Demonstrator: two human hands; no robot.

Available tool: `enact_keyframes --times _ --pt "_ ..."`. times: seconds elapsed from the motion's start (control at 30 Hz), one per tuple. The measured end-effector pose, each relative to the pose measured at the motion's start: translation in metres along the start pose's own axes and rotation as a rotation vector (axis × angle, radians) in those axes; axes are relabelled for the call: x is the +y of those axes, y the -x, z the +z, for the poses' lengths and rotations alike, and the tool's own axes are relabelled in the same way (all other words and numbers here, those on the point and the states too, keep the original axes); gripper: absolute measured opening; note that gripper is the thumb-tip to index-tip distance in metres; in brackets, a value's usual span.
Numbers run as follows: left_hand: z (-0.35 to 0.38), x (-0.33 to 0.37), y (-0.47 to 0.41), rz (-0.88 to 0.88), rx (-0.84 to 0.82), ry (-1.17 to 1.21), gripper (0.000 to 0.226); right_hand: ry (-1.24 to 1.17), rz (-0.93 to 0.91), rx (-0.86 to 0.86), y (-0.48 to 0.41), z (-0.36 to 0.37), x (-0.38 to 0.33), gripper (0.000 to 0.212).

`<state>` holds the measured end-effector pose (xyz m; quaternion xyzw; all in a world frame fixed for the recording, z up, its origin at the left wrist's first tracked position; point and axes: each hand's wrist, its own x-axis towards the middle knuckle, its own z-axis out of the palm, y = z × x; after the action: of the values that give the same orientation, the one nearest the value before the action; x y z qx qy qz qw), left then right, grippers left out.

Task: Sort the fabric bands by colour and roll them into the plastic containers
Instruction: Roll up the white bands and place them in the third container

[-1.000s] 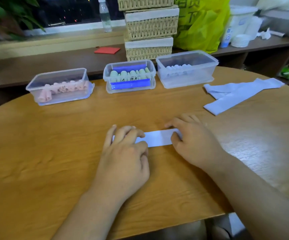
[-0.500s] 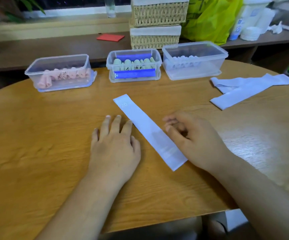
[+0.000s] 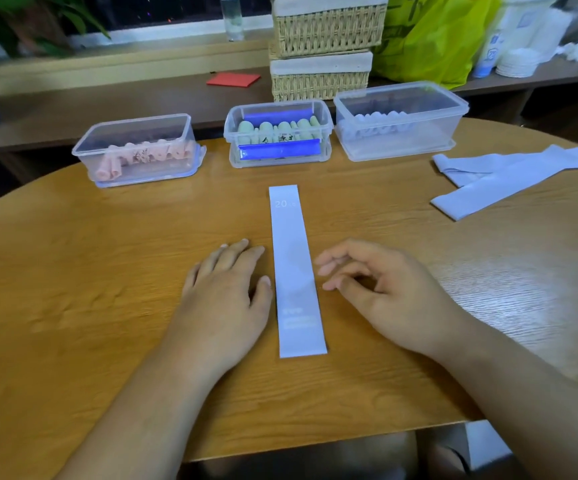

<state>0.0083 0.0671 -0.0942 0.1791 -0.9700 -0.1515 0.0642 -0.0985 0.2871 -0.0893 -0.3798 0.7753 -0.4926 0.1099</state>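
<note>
A pale lilac fabric band is laid flat and unrolled on the wooden table, running lengthwise away from the person, with "20" printed near its far end. The left hand is laid palm-down on the table just beside the band's left edge, fingers straight and together, the thumb tip at or against that edge; nothing is gripped by it. The right hand is held just beside the band's right edge with its fingers loosely curled and relaxed, and nothing is held in it; whether its fingertips touch the band cannot be told. Three clear plastic containers are lined up along the far side of the table: the left container is filled with pink rolls, the middle container with pale green rolls, and the right container with lilac rolls. More unrolled lilac bands are piled at the right of the table, well apart from the hands. Stacked wicker baskets, a yellow-green bag and a red card are seen on the shelf behind.
</note>
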Motion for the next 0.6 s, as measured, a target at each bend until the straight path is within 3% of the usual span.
enact_keyframes --times 0.23,0.43,0.6 --pt "-0.007 -0.006 0.026 0.193 0.087 0.198 0.026 0.226 -0.163 -0.146 0.005 0.003 -0.006 0.021" --pt "-0.014 -0.006 0.043 0.452 -0.008 0.310 0.037 0.292 -0.158 -0.199 0.005 0.003 -0.010 0.038" --pt "-0.014 -0.008 0.043 0.509 -0.064 0.224 0.043 0.495 -0.238 -0.251 0.005 0.005 -0.010 0.051"
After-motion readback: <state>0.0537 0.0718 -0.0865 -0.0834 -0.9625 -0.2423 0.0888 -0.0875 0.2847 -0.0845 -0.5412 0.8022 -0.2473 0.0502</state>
